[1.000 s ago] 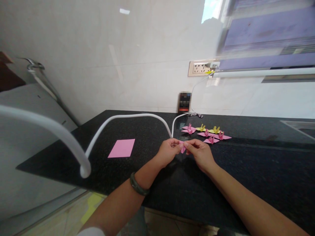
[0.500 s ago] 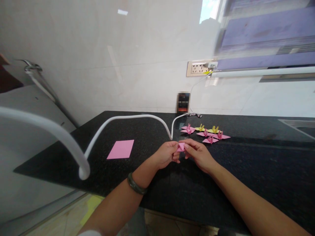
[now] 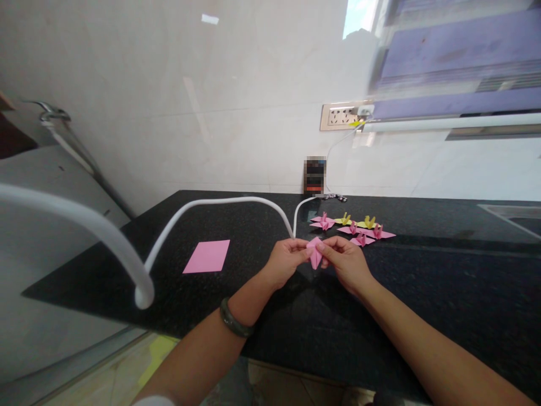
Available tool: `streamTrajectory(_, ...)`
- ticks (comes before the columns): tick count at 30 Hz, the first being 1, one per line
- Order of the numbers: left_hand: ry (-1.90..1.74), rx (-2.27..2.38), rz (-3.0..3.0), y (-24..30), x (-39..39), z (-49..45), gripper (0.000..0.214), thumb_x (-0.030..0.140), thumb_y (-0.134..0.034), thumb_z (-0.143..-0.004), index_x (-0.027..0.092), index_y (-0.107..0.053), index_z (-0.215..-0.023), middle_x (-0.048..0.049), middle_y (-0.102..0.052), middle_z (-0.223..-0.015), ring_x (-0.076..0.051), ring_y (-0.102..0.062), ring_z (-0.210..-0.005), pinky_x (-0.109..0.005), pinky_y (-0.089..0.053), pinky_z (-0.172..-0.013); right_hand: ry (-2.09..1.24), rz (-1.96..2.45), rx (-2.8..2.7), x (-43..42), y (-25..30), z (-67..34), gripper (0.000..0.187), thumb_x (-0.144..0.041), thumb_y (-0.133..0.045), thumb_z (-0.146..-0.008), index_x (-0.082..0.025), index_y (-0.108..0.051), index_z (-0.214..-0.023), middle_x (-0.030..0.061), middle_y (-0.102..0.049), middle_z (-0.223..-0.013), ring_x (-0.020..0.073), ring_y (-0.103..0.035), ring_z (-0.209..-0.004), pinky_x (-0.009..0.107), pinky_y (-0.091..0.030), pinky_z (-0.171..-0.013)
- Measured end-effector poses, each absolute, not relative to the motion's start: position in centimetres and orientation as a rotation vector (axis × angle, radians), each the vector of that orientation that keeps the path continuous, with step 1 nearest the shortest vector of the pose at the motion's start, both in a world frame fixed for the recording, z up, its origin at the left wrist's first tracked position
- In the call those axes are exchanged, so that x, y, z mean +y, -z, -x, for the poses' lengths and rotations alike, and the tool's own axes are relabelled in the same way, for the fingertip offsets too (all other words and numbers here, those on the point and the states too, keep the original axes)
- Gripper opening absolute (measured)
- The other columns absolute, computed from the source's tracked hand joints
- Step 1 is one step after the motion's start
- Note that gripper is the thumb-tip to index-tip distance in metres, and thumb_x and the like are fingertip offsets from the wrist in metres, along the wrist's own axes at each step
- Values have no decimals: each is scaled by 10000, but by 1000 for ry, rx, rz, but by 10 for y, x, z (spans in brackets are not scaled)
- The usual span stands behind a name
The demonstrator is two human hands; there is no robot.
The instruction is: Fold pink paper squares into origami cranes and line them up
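A small piece of folded pink origami paper [image 3: 315, 255] is held above the dark counter, its shape a narrow diamond with a point downward. My left hand [image 3: 285, 261] pinches its left side between thumb and fingers. On the other side my right hand [image 3: 345, 261] grips it, the thumb pressing on the front face. Just behind my right hand stand several finished paper cranes, among them a pink crane [image 3: 362, 240] and a yellow crane [image 3: 369, 223]. Left of my hands lies a flat pink sheet of paper [image 3: 207, 256].
A white cable [image 3: 220, 201] arches over the black countertop [image 3: 169, 304] and looms large at the left. Against the wall leans a blurred-out dark device [image 3: 315, 176], below a socket panel [image 3: 338, 117] with a plugged-in charger. A sink edge [image 3: 507, 217] shows at the right.
The pink paper has gone from a compact folded shape with a triangular flap to a longer diamond pointing down. Both hands have shifted their grip slightly around it.
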State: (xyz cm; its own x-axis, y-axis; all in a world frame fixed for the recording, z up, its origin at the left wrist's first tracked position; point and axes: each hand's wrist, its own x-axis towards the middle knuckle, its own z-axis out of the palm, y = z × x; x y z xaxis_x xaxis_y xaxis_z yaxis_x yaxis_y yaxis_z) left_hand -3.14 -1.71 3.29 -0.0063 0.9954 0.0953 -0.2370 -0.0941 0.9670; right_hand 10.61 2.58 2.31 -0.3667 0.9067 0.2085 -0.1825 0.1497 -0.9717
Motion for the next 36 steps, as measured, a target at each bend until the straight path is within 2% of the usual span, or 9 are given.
streamTrajectory(5, -1425, 1000, -1029, -35, -18, 30, 277, 260, -628, -597, 87, -564, -804, -50, -607, -673, -107, -550, -574, -266, -444, -594, -1463, 707, -1495, 22, -24, -105, 286, -342, -611, -624, -140, -575, -823, 7, -574, -597, 83, -494, -454, 217, -413, -442)
streamTrajectory(11, -1442, 998, -1056, -36, -20, 30, 228, 197, -630, -587, 99, -549, -776, -21, -588, -626, -90, -540, -553, -237, -436, -572, -1419, 710, -1499, 21, -24, -105, 240, -309, -616, -625, -142, -592, -796, -10, -565, -535, 79, -486, -416, 213, -399, -422)
streamTrajectory(16, -1453, 996, -1050, -35, -19, 32, 184, 199, -609, -603, 115, -541, -752, 6, -561, -579, -80, -524, -520, -243, -436, -567, -1473, 679, -1471, 21, -24, -105, 257, -258, -629, -611, -157, -589, -844, -1, -589, -606, 91, -522, -475, 235, -442, -475)
streamTrajectory(23, -1503, 1022, -1084, -34, -17, 33, 115, 141, -620, -567, 98, -544, -643, -11, -568, -593, -84, -530, -557, -231, -429, -593, -1421, 712, -1501, 21, -26, -107, 118, -225, -603, -614, -149, -614, -703, -4, -586, -561, 92, -530, -464, 230, -440, -481)
streamTrajectory(28, -1390, 992, -1024, -33, -17, 35, 236, 267, -586, -630, 110, -558, -803, -40, -593, -675, -106, -556, -594, -261, -443, -599, -1344, 719, -1533, 24, -24, -109, 103, -205, -569, -639, -159, -610, -721, -5, -586, -571, 97, -532, -491, 237, -435, -509)
streamTrajectory(31, -1306, 1063, -1040, -33, -17, 36, 300, 373, -549, -653, 90, -563, -751, -58, -591, -652, -110, -553, -566, -255, -441, -567, -1230, 712, -1638, 26, -25, -111, 88, -200, -556, -650, -167, -609, -712, 6, -593, -635, 103, -535, -535, 247, -437, -541)
streamTrajectory(34, -1321, 1138, -1098, -31, -16, 35, 297, 362, -597, -610, 85, -567, -713, -59, -594, -654, -108, -550, -566, -252, -439, -579, -1180, 704, -1716, 25, -26, -112, 86, -217, -553, -656, -168, -608, -698, 18, -597, -685, 114, -540, -584, 260, -444, -580)
streamTrajectory(36, -1350, 1148, -1120, -31, -16, 34, 282, 344, -608, -601, 87, -572, -713, -55, -597, -653, -104, -545, -562, -252, -437, -583, -1262, 703, -1673, 23, -27, -111, 122, -242, -546, -668, -171, -600, -751, 16, -595, -687, 115, -545, -588, 267, -452, -591)
